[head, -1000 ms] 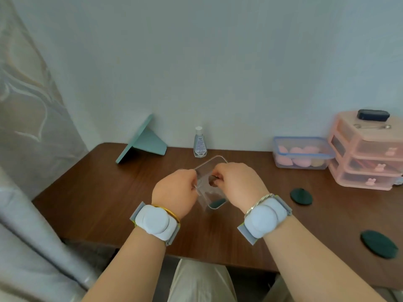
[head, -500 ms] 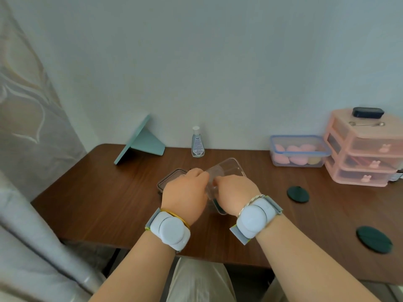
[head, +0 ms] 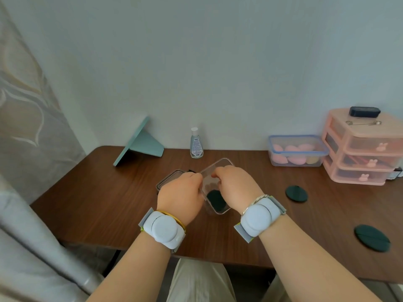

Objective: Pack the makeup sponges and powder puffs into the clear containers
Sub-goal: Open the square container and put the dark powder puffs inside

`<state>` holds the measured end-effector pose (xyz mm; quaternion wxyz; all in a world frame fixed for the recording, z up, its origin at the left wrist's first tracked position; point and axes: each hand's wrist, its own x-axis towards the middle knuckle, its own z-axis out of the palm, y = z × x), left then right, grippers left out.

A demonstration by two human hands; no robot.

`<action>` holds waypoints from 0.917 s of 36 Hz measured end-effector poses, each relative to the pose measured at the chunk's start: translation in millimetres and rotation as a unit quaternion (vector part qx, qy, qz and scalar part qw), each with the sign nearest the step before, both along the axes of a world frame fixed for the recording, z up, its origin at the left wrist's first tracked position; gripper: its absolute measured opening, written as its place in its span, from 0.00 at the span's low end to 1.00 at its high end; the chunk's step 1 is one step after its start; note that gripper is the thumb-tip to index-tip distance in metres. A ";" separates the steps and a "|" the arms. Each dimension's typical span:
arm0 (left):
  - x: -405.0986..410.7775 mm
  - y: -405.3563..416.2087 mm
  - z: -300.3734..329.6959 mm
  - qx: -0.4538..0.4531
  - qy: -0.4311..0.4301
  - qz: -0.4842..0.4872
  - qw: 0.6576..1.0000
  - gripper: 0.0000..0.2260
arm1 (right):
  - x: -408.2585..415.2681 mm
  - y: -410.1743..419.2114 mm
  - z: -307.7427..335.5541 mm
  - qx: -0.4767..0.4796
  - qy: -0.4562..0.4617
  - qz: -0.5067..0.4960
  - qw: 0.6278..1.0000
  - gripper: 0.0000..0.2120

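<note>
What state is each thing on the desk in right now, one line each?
clear container: open, held tilted by both hands, one dark green puff inside.
lid: off, lying on the desk behind the left hand.
left hand: gripping the container's left wall.
right hand: gripping the container's right wall.
blue-rimmed container: lidded, pink sponges inside.
loose green puffs: flat on the desk, unpacked.
pink drawer unit: drawers closed.
sanitizer bottle: upright, capped.

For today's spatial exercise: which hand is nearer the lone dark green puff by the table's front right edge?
Right. The right hand sits left of the dark green puff; the left hand lies farther left, past the clear container.
</note>
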<state>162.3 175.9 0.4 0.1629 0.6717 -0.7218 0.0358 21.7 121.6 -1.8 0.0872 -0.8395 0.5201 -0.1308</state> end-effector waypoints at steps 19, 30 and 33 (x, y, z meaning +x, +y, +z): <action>-60.1 -20.2 -5.4 0.032 0.062 -0.015 0.997 0.02 | -113.3 3.2 -16.7 -0.199 -0.135 -0.219 0.946 0.16; -86.4 -31.4 -2.0 0.032 0.045 -0.031 0.998 0.02 | -162.1 -15.5 -57.8 0.120 0.038 -0.281 0.951 0.23; -87.4 -32.9 -0.3 0.025 0.033 -0.022 0.999 0.03 | -162.1 -18.4 -59.1 0.128 0.043 -0.275 0.952 0.22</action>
